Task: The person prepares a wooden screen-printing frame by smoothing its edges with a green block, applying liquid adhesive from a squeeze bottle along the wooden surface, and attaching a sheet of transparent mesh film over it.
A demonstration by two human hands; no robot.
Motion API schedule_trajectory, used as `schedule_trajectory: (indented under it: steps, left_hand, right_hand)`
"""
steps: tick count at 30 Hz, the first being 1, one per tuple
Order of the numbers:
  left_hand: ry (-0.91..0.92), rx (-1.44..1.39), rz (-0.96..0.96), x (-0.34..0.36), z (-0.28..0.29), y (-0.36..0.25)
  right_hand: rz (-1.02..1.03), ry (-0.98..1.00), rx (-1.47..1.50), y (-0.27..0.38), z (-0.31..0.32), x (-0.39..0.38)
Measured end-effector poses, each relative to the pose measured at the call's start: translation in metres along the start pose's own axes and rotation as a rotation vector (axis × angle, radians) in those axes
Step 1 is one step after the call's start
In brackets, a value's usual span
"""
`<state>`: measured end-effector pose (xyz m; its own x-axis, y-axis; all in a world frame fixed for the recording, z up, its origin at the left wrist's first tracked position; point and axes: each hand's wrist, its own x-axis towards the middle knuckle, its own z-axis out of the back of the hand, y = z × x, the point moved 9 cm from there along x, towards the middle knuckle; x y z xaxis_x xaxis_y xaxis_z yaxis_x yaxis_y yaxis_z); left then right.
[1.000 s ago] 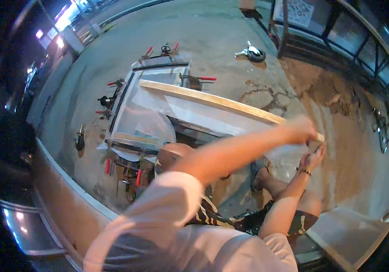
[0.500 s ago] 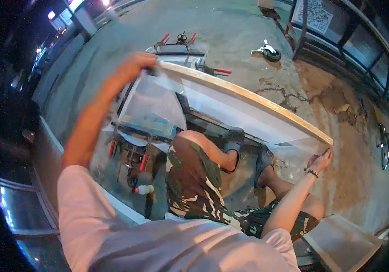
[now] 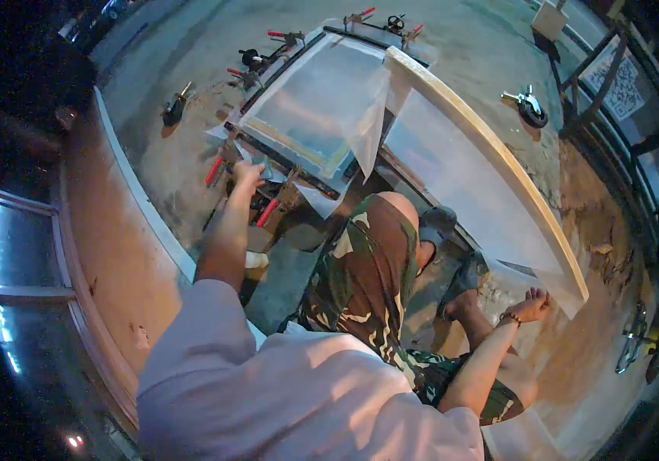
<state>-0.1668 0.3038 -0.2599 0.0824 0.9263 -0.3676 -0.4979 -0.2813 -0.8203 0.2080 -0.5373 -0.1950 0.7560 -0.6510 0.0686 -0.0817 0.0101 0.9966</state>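
Note:
A long wooden-edged frame (image 3: 491, 146) with a whitish translucent mesh sheet (image 3: 452, 169) stands tilted on its edge at the right. Just below its near end is my right hand (image 3: 531, 306), fingers curled beside the sheet's loose edge; what they grip, if anything, is hidden. My left hand (image 3: 250, 175) is closed on a small grey-green thing (image 3: 272, 170), too unclear to name. It hovers at the near left corner of a dark clamping frame (image 3: 268, 146), between two red-handled clamps (image 3: 214, 170). A pale mesh panel (image 3: 306, 96) lies stretched inside that frame.
Several more clamps (image 3: 287, 36) line the clamping frame's far and left sides. Caster wheels stand on the concrete, one left (image 3: 173, 111) and one right (image 3: 531, 111). A white bottle (image 3: 256, 260) lies by my left knee. A low wall (image 3: 122, 230) runs along the left.
My left hand has let go of the wooden frame's far end and come down to the clamps, now holding the grey-green thing. My right hand has slipped below the frame's near corner. The view has turned left.

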Motion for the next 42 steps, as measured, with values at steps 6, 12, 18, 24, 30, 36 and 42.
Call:
schedule_trajectory:
  steps: [6, 12, 18, 24, 30, 36, 42]
  left_hand:
    - [0.015, 0.408, 0.015, 0.088, -0.014, 0.140]
    - [-0.028, 0.725, -0.247, 0.114, 0.016, 0.129]
    - [-0.407, 0.678, -0.535, 0.130, 0.091, 0.064]
    - [-0.282, 0.313, -0.331, 0.053, 0.075, 0.057]
    - [-0.118, 0.309, -0.533, 0.025, 0.042, 0.024]
    - [0.037, 0.484, -0.776, -0.039, -0.026, -0.022]
    - [0.353, 0.369, -0.612, -0.117, -0.071, -0.070]
  right_hand:
    - [0.124, 0.084, -0.353, 0.005, -0.003, -0.008]
    - [0.019, 0.537, -0.350, -0.022, -0.069, -0.061]
    - [-0.313, -0.122, -0.063, -0.104, 0.000, -0.029]
    - [0.103, -0.202, -0.700, -0.069, 0.001, -0.005]
    - [0.013, -0.287, -0.364, -0.097, 0.052, 0.041]
    - [-0.001, -0.288, -0.169, -0.081, 0.073, 0.042]
    - [0.096, -0.475, -0.274, -0.070, 0.062, 0.016]
